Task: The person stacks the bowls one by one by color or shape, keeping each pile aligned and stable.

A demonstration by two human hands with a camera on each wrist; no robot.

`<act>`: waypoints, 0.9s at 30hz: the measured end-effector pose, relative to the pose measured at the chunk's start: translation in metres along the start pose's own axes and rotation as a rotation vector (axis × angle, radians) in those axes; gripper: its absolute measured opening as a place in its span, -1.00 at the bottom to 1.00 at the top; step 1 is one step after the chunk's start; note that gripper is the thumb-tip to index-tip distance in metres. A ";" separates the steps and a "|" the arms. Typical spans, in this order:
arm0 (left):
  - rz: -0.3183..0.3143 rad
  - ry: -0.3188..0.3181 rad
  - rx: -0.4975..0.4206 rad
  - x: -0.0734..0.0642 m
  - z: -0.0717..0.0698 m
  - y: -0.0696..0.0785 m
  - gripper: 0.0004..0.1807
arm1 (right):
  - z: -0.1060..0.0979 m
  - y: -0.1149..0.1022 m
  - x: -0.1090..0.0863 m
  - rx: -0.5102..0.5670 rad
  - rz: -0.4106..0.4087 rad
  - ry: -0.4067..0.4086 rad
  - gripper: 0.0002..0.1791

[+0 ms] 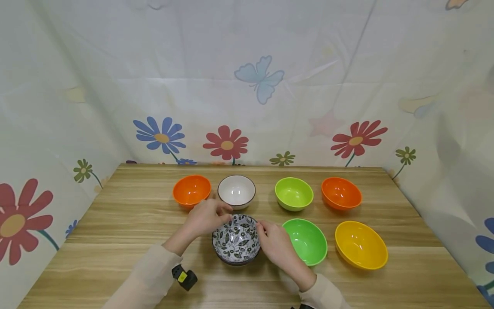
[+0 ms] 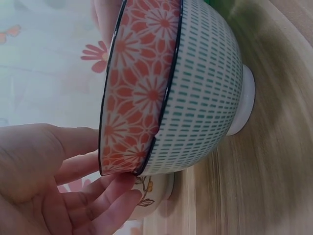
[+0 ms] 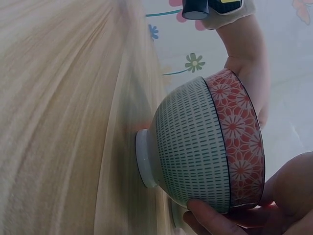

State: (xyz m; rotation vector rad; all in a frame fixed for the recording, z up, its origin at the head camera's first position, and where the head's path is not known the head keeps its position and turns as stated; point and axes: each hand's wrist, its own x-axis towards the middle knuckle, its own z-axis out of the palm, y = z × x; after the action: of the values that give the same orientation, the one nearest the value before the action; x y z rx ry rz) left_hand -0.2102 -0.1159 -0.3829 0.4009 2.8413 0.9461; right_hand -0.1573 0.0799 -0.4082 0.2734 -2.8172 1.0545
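In the head view a patterned bowl, dark leaves on white inside, is between my two hands near the table's middle. Both wrist views show its outside: a red flower band above green dashes. I cannot tell whether this is one bowl or two nested. My left hand holds the far-left rim, thumb and fingers on either side of the edge. On the right, my right hand pinches the rim, with fingers against the outer wall. Whether the foot touches the table cannot be told.
Behind stand an orange bowl, a white bowl, a lime bowl and another orange bowl. Right of my hand are a green bowl and a yellow bowl. A flowered curtain hangs behind the table.
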 end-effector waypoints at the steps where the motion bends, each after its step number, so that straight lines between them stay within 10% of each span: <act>1: -0.001 0.004 -0.001 -0.001 0.000 0.000 -0.76 | 0.000 0.000 0.000 0.001 0.001 0.000 -0.71; 27: -0.054 0.115 -0.307 -0.017 0.003 -0.036 -0.76 | 0.001 0.001 -0.001 -0.011 0.001 0.014 -0.74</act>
State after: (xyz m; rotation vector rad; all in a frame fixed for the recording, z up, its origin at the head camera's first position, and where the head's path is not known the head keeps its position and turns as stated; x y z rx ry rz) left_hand -0.2009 -0.1472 -0.4063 0.2411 2.7218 1.4072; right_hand -0.1560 0.0800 -0.4092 0.2626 -2.8097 1.0369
